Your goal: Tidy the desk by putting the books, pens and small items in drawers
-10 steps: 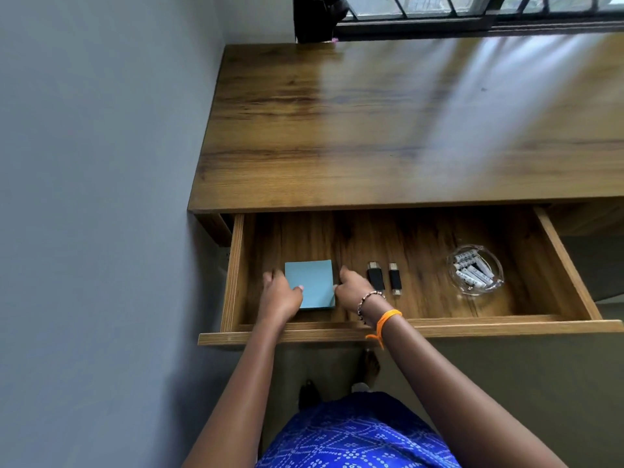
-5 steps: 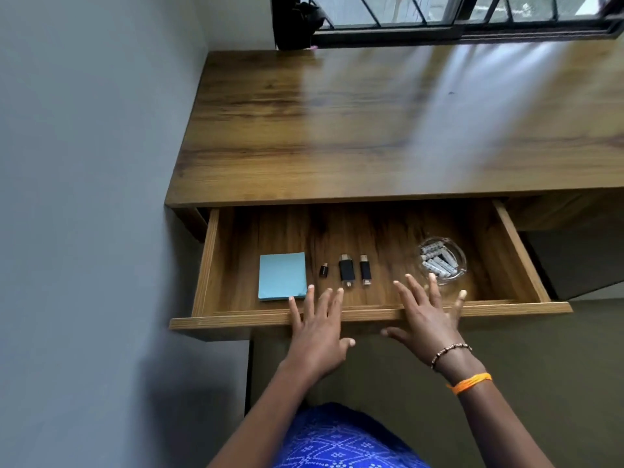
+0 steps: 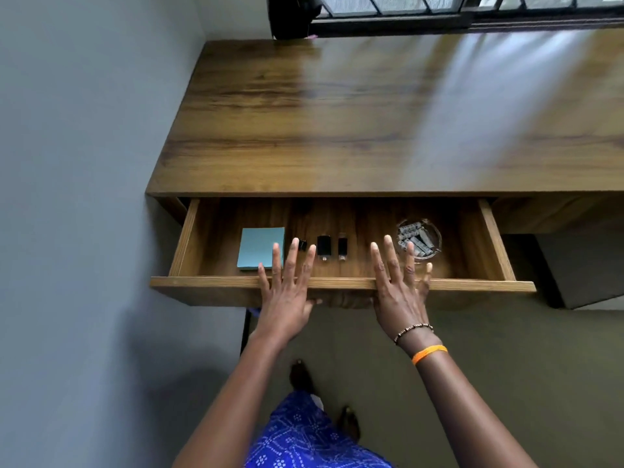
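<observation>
The wooden drawer (image 3: 209,287) stands pulled out under the desk top (image 3: 388,123). Inside it lie a blue pad of sticky notes (image 3: 258,246) at the left, a tiny black item (image 3: 302,245), two black USB sticks (image 3: 323,246) (image 3: 342,247) in the middle, and a glass dish of batteries (image 3: 420,236) at the right. My left hand (image 3: 285,292) and my right hand (image 3: 400,288) are flat with fingers spread, over the drawer's front edge, thumbs against its front panel. Neither hand holds anything.
A grey wall (image 3: 84,197) runs close along the left of the desk. A barred window (image 3: 439,8) lies beyond the desk's far edge. A dark box shape (image 3: 580,265) sits under the desk at the right. My feet are on the floor below.
Both hands left the blue pad inside the drawer and drew back to the drawer's front edge, fingers spread. The view tilted, and the drawer seems slightly further in.
</observation>
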